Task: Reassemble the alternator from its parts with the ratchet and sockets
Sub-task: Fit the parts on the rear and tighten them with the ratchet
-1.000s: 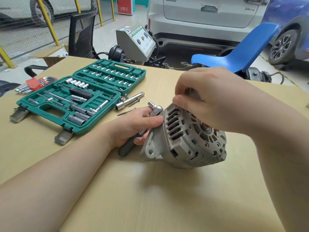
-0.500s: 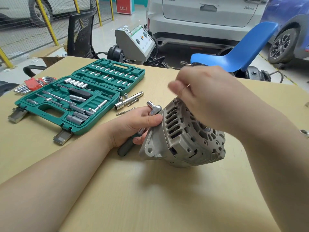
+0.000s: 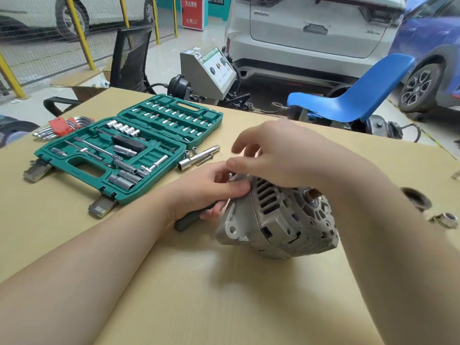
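Note:
The grey alternator [image 3: 281, 220] lies on its side on the table, its shaft end facing up and right. My left hand [image 3: 206, 190] is closed round the black-handled ratchet [image 3: 189, 219] and presses against the housing's left edge. My right hand [image 3: 276, 155] hovers over the top of the housing, fingers spread and blurred, its fingertips close to the ratchet head, which the hands hide.
An open green socket case [image 3: 124, 150] lies at the left, with red-held hex keys [image 3: 62, 127] behind it. Loose sockets and an extension bar [image 3: 198, 158] lie beside the case. A nut [image 3: 446, 219] and a table hole [image 3: 417, 199] are at the right. A blue chair [image 3: 353, 98] stands behind the table.
My right hand has left the housing's upper edge and swung left towards the ratchet head. My left hand has risen a little with the ratchet. The alternator's shaft end is now uncovered.

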